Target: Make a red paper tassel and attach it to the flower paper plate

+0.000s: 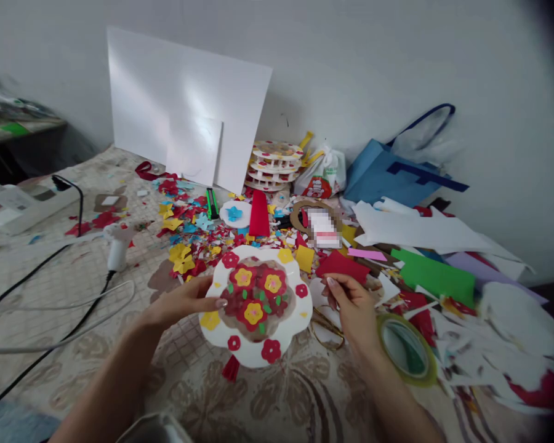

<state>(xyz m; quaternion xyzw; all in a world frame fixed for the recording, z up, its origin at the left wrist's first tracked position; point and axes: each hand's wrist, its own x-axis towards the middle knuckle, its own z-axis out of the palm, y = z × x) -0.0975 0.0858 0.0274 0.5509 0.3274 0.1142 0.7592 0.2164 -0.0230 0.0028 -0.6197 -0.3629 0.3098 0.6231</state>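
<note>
Clocked from the scalloped panel, one white corded tool (117, 253) lies at ten. The left hand (194, 303) grips the panel's nine-o'clock edge, thumb on top, fingers hidden underneath. One red tassel (231, 369) hangs at seven. The scalloped panel (253, 360), centre, bears three yellow flowers and four small red ones. Scissors (329, 338), one pair, lie past three, partly covered by the right hand (353, 306), its fingertips bunched; whether they pinch anything I cannot tell. One tape roll (430, 366) sits beyond, toward four.

White panel (303, 317), red-and-yellow flowers (253, 313), red tassel (231, 369), green paper (436, 278), blue bag (381, 169), brown-patterned tablecloth (203, 394)
</note>
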